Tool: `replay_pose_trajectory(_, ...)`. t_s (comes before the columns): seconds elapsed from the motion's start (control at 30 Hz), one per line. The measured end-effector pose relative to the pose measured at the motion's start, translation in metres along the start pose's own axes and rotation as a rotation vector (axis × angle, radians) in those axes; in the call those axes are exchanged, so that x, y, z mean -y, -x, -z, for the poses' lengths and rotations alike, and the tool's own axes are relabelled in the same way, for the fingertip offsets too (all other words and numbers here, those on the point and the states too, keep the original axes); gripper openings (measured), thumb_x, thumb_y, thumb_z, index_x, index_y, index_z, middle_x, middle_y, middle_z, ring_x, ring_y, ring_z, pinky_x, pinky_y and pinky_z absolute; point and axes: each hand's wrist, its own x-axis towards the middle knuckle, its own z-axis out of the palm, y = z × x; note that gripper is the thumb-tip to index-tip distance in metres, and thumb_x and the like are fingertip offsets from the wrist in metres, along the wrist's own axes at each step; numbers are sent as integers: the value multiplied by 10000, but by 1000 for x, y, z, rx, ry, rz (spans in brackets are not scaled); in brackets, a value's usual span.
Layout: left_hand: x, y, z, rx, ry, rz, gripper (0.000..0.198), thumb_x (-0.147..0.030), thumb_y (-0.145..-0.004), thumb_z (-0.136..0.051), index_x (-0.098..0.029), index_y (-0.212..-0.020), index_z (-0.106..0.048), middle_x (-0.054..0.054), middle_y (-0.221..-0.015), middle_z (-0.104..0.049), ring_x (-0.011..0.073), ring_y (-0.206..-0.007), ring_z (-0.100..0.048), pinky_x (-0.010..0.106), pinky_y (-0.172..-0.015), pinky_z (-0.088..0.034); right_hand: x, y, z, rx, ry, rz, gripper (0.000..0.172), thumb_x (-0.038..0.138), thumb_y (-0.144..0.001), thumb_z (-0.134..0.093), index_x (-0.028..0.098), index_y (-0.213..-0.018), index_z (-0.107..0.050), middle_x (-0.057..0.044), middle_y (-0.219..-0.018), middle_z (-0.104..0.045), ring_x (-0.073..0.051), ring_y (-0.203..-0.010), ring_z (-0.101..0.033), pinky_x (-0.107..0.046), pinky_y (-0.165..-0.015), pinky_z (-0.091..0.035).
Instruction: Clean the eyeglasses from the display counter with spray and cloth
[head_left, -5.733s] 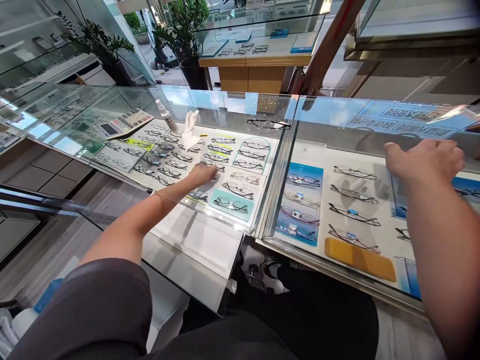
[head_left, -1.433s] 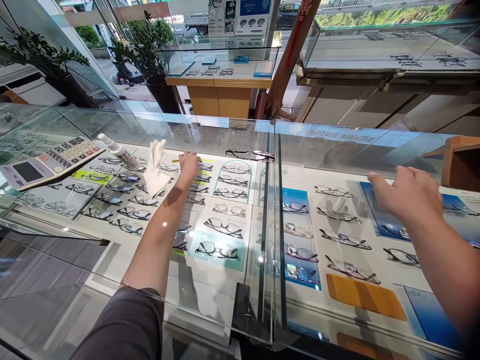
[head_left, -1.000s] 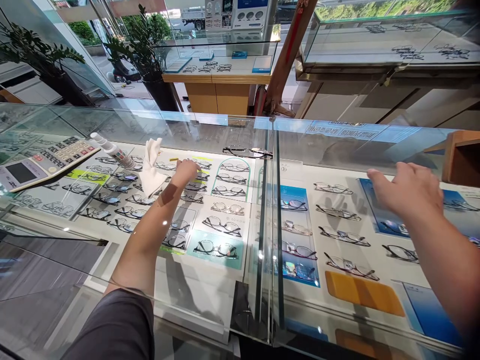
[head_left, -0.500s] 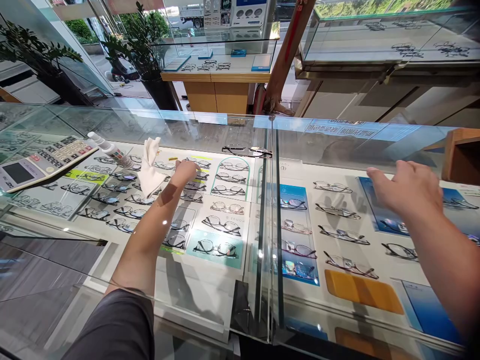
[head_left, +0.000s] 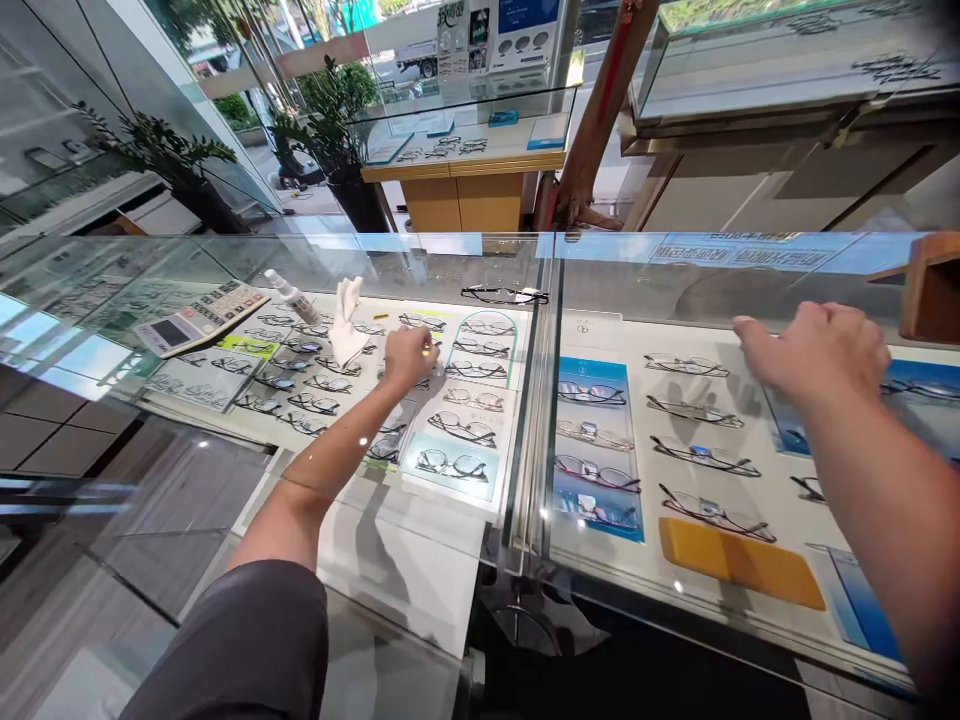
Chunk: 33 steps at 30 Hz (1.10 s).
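Observation:
My left hand (head_left: pixel 410 356), fingers curled in, is over the left part of the glass display counter (head_left: pixel 420 262); whatever it may hold is hidden. To its left a crumpled white cloth (head_left: pixel 346 325) stands up in a peak beside a white spray bottle (head_left: pixel 294 297). A small gold-coloured piece (head_left: pixel 381 316) lies between cloth and hand. Dark-framed eyeglasses (head_left: pixel 504 295) rest near the counter's seam, beyond my left hand. Over the right part, my right hand (head_left: pixel 821 350) has its thumb spread from the bent fingers, and I see nothing in it.
A calculator (head_left: pixel 202 318) lies at the far left. Inside the case are rows of eyeglasses (head_left: pixel 461 428) and an orange-yellow panel (head_left: pixel 742 562). A wooden box (head_left: pixel 930 290) stands at the right edge. Beyond the counter are a wooden post (head_left: pixel 600 120) and a potted plant (head_left: pixel 334 125).
The view has swung left, so the counter things appear farther right. My left hand's fingers, stretched out before, are now curled in. My right hand looks much the same.

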Motion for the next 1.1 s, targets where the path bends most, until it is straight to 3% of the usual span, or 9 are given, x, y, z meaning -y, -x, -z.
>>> replay_pose_trajectory(0.17, -22, 74, 8, 122, -32, -136, 177, -292, -1008, -614, -236, -1046, -777, 129, -1085, -830, 361, -1178, -676, 504, -1050, -438, 2, 0, -3, -9, -69, 29, 876, 617, -1032, -443, -26, -1623, -507, -369, -1715, -459, -450, -1618, -408, -600, -1343, -321)
replay_pose_trajectory(0.33, -35, 155, 34, 309, -42, -163, 109, -318, -893, -743, -271, -946, -826, 89, -898, -814, 316, -957, -746, 432, -887, -490, 10, 9, 6, 18, -92, 16, 890, 573, -1055, -443, -106, -1630, -463, -396, -1725, -429, -463, -1635, -378, -577, -1356, -282)
replay_pose_trajectory(0.47, -51, 232, 65, 496, -30, -176, 91, -317, -719, -867, -299, -752, -784, 30, -750, -773, 272, -773, -729, 352, -671, -418, 13, 15, 11, 28, -115, 24, 888, 560, -1058, -450, -105, -1646, -445, -391, -1746, -411, -443, -1653, -351, -575, -1366, -262)
replay_pose_trajectory(0.53, -63, 267, 86, 682, 26, -180, 92, -296, -712, -844, -291, -720, -752, 12, -683, -729, 245, -708, -688, 341, -631, -378, 13, 16, 12, 36, -123, 31, 892, 558, -1057, -452, -106, -1652, -438, -381, -1755, -405, -441, -1657, -343, -568, -1371, -254)
replay_pose_trajectory(0.63, -88, 298, 126, 781, 197, -171, 87, -245, -711, -808, -279, -718, -728, -34, -611, -632, 167, -577, -558, 319, -619, -358, 12, 17, 13, 56, -136, 48, 898, 551, -1057, -450, -114, -1660, -423, -362, -1768, -395, -442, -1663, -331, -546, -1386, -231)
replay_pose_trajectory(0.73, -116, 293, 170, 737, 364, -218, 58, -262, -768, -787, -270, -752, -732, -61, -596, -521, 117, -542, -452, 300, -596, -310, 10, 17, 15, 74, -159, 56, 906, 537, -1062, -454, -121, -1681, -385, -358, -1802, -345, -443, -1695, -274, -543, -1404, -179)
replay_pose_trajectory(0.87, -140, 237, 212, 578, 385, -283, 172, -371, -878, -754, -237, -772, -734, -59, -605, -421, 111, -574, -365, 295, -596, -269, 10, 17, 15, 95, -199, 68, 901, 529, -1077, -472, -118, -1695, -367, -361, -1827, -300, -451, -1720, -224, -558, -1410, -144)
replay_pose_trajectory(0.97, -142, 181, 221, 517, 388, -338, 266, -442, -920, -741, -204, -800, -733, -54, -609, -444, 113, -587, -377, 288, -601, -270, 13, 18, 14, 78, -210, 55, 865, 503, -1094, -477, -101, -1704, -366, -357, -1829, -298, -449, -1724, -219, -554, -1412, -135)
replay_pose_trajectory(1.1, -132, 105, 213, 448, 393, -400, 280, -449, -963, -699, -185, -873, -707, -18, -708, -580, 126, -642, -458, 277, -635, -343, 15, 19, 14, 81, -197, 39, 851, 496, -1094, -476, -90, -1702, -373, -338, -1820, -319, -447, -1727, -213, -538, -1422, -129)
